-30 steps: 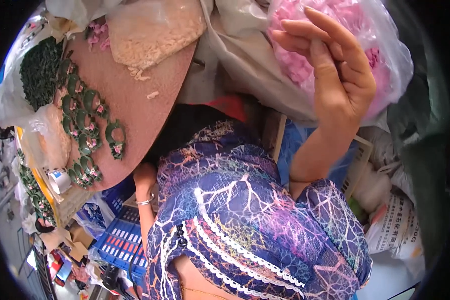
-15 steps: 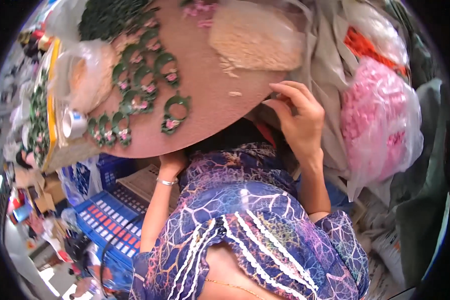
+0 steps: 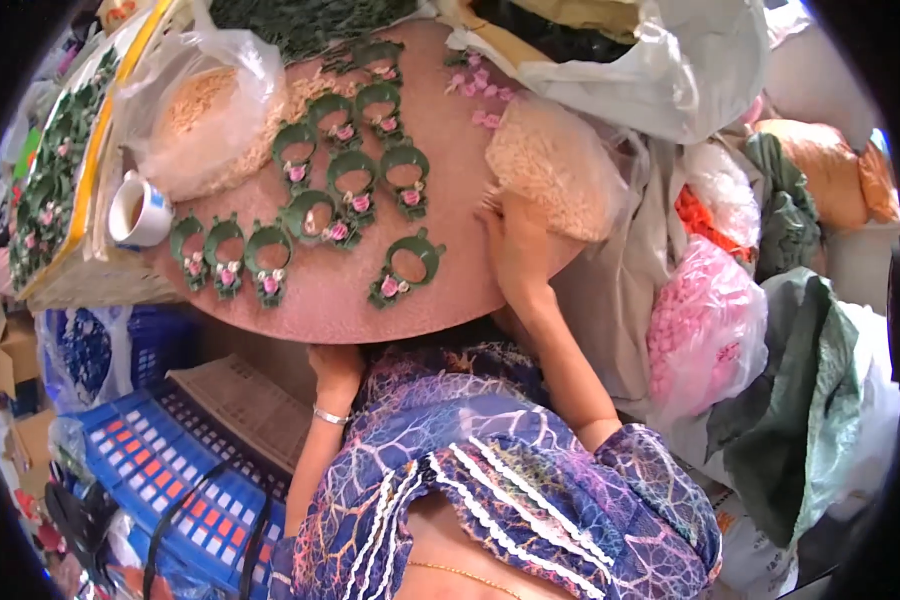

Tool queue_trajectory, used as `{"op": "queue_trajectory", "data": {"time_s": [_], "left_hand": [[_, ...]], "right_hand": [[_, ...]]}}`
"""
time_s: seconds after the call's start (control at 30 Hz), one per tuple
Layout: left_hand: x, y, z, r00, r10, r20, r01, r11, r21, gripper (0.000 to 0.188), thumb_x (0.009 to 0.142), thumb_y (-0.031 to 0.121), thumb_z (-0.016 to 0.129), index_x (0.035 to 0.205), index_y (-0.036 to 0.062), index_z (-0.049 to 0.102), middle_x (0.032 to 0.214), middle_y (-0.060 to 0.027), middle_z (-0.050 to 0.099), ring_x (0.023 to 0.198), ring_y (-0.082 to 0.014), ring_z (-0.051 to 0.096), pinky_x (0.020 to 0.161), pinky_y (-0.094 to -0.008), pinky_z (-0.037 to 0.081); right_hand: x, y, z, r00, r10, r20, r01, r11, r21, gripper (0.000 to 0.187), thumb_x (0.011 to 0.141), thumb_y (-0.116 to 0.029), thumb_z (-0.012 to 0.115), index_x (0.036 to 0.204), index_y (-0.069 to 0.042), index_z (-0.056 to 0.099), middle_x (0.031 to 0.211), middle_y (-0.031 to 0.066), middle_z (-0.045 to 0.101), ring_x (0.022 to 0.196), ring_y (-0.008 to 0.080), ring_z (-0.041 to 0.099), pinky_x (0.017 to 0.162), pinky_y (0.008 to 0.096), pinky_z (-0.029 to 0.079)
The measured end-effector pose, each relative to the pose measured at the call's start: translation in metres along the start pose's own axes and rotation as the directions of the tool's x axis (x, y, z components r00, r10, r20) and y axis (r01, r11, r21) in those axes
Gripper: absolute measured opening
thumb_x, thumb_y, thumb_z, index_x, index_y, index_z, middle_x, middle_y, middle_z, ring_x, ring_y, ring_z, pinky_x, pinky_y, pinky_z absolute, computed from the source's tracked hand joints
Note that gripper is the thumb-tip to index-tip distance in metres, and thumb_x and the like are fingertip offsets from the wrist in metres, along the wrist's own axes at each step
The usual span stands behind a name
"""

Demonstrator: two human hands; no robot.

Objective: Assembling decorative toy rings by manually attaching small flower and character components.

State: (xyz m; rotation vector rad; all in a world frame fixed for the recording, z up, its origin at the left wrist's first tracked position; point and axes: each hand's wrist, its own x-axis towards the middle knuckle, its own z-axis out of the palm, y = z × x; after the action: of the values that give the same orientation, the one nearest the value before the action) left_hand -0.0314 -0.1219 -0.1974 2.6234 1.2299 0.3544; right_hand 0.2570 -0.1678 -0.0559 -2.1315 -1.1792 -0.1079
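Head view, the only one: right hand (image 3: 520,245) is at the nr left corner of a clear bag of cream bits (image 3: 555,165), over on the right of the worktop (image 3: 460,315), w/ its fingertips down by the loose bits at the bag's edge. Can't tell if the grip there is open or closed on anything. Left hand (image 3: 336,370) is at the front edge of the worktop, fingers out of sight under it, so can't tell that grip either.

Doing it well, imo: bits look small & light, so a soft thumb-and-fingertip pinch should do, prob. a piece or two at a time; a full grab could drag the bag or spill bits. Best keep the forearm off the flowered green ring (image 3: 432,256) lying nr the front edge, apart from the other rings (image 3: 411,197).

Hard to make out: right thumb & fingertips, too small & partly hidden, so any bit between them can't be seen. The dark green heap (image 3: 315,28) is cut off up top, and contents of the pink bag (image 3: 710,325) are blurred by cloudy plastic.
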Motion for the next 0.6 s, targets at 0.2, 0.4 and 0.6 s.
{"op": "queue_trajectory", "data": {"time_s": [0.2,0.4,0.6], "left_hand": [[0.005,-0.016,-0.008,0.996,-0.024,0.086,0.031,0.996,-0.084,0.036,0.086,0.023,0.057,0.116,0.0063,0.064,0.116,-0.0162,0.065,0.109,-0.0368,0.060,0.091,-0.0483,0.046],[-0.020,-0.046,0.016,0.991,0.011,0.133,0.004,0.994,-0.111,0.038,0.086,0.024,0.059,0.119,0.0049,0.061,0.119,-0.0163,0.063,0.111,-0.0355,0.058,0.093,-0.0471,0.045],[-0.009,-0.036,-0.004,0.992,-0.100,0.076,0.117,0.957,-0.264,0.039,0.086,0.024,0.060,0.118,0.0033,0.062,0.117,-0.0179,0.063,0.113,-0.0362,0.057,0.093,-0.0457,0.046]], "right_hand": [[0.008,0.009,-0.008,0.989,-0.132,-0.064,0.120,0.979,-0.168,0.047,0.071,-0.015,0.077,0.111,-0.003,0.057,0.107,0.0179,0.058,0.101,0.0384,0.054,0.087,0.0442,0.042],[-0.017,0.053,-0.012,0.953,0.077,-0.294,-0.153,0.957,-0.245,0.105,0.068,-0.032,0.079,0.144,0.009,0.020,0.149,0.0322,0.019,0.137,0.0490,0.018,0.116,0.0506,0.012],[0.004,0.086,-0.012,0.996,0.076,-0.039,-0.085,0.935,-0.343,0.098,0.084,-0.036,0.068,0.143,0.016,0.010,0.150,0.0372,0.009,0.141,0.0491,0.008,0.117,0.0506,0.005]]}}
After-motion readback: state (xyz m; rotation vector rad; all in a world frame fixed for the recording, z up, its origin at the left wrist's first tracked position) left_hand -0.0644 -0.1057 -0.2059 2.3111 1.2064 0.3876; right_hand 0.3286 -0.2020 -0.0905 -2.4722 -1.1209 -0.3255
